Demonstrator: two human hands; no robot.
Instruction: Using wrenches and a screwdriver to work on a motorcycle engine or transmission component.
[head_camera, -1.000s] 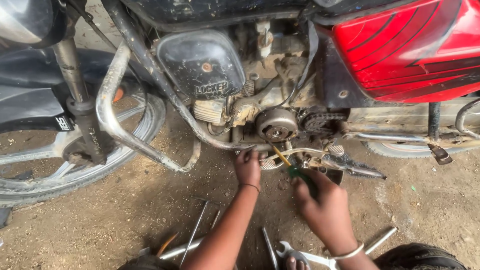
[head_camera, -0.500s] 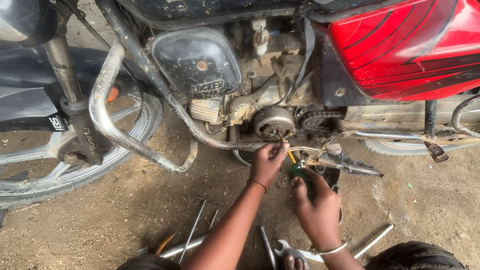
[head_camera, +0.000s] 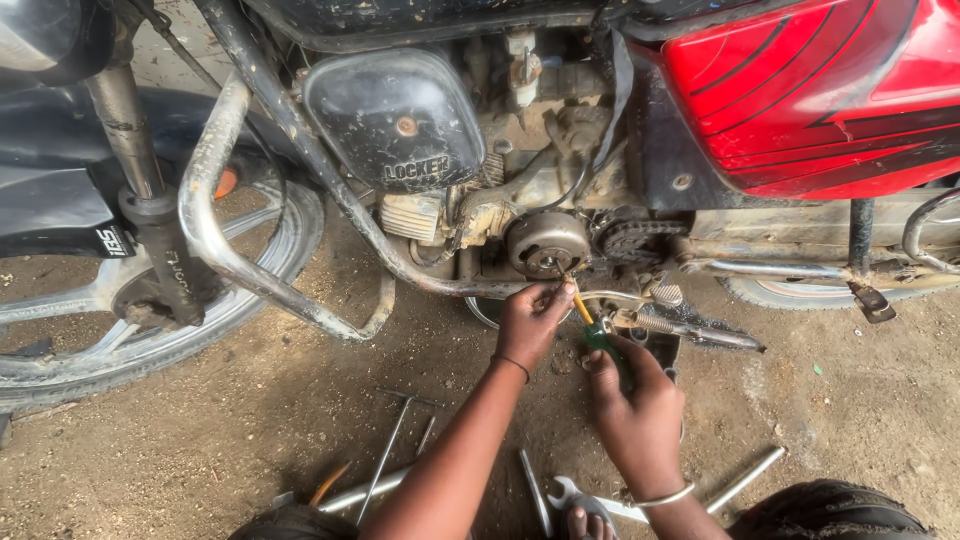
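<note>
Our left hand (head_camera: 528, 322) has crept up to round engine cover (head_camera: 546, 244) at frame centre, fingertips pinched near screwdriver (head_camera: 590, 322) tip. Right hand (head_camera: 636, 408) fisted around its green handle, lower centre.

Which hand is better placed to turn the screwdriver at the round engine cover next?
Right, probably. The right hand already grips the screwdriver by its green handle, while the left hand only pinches near the tip at the round engine cover.
</note>
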